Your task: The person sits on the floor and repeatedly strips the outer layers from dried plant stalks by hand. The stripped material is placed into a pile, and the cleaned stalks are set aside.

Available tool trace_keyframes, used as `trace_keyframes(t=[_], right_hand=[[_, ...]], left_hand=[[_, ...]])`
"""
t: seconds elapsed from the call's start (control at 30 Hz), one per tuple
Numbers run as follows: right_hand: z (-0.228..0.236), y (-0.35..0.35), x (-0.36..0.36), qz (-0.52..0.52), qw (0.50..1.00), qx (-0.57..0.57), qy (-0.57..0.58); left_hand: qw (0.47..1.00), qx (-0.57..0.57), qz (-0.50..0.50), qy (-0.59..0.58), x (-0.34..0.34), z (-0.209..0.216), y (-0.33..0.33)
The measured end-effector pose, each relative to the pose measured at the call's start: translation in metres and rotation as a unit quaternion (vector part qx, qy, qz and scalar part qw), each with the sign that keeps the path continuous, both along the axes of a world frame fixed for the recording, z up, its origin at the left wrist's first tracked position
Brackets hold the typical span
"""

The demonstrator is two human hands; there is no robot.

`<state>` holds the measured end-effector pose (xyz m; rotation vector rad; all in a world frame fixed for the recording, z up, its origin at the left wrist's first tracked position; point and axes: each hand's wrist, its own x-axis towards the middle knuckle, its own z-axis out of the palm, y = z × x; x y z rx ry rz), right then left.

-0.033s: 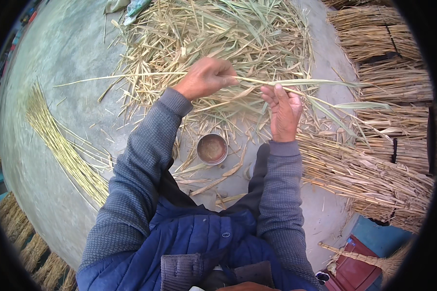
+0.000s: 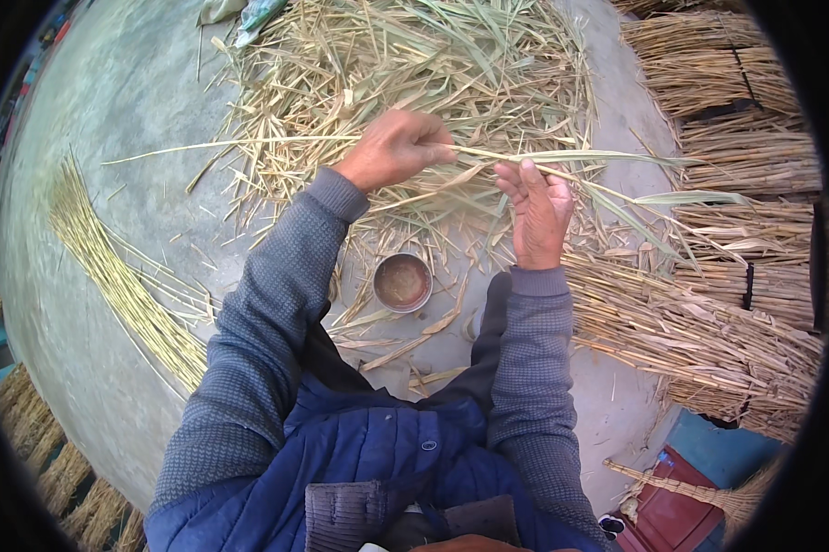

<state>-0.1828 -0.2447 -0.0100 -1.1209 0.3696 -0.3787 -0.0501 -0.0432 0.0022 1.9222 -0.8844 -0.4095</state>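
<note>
A long thin plant stalk stretches crosswise in front of me, bare and pale toward its left tip. Long green-and-straw leaves trail from its right end. My left hand is closed around the middle of the stalk, knuckles up. To the right, my right hand holds the leafy part between its thumb and bent fingers, palm turned up. Beneath both hands spreads a heap of stripped dry leaves. A small round metal bowl, brownish inside, sits on the floor between my legs.
Peeled yellowish stalks lie in a sheaf on the concrete floor at left. At right rests a large loose pile of unpeeled stalks, beside tied bundles. A hand broom lies over a dark red object at lower right.
My left hand has slid very slightly to the right along the stalk. The right hand and the rest look the same.
</note>
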Motion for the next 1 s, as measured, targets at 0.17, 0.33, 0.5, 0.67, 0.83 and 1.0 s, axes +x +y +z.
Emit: trace_keyframes(t=[0.17,0.33,0.5,0.67,0.83,1.0], right_hand=[[0.003,0.001,0.000,0.049,0.999,-0.020,0.015],[0.008,0.000,-0.003,0.099,0.993,-0.066,-0.011],[0.012,0.003,-0.005,0.134,0.982,-0.125,-0.055],[0.015,0.003,-0.004,0.151,0.976,-0.151,-0.050],[0.012,0.002,-0.007,0.151,0.973,-0.156,-0.077],[0.008,0.002,-0.007,0.129,0.981,-0.135,-0.049]], left_hand=[[0.999,-0.014,0.009,0.051,-0.001,-0.002,-0.004],[0.982,-0.028,-0.039,0.180,0.005,0.004,0.006],[0.965,-0.033,-0.016,0.260,0.006,0.015,0.018],[0.961,-0.051,0.023,0.271,0.001,0.021,0.020],[0.946,-0.176,0.172,0.210,0.027,0.020,0.041],[0.902,0.182,0.251,-0.300,0.045,0.005,0.060]])
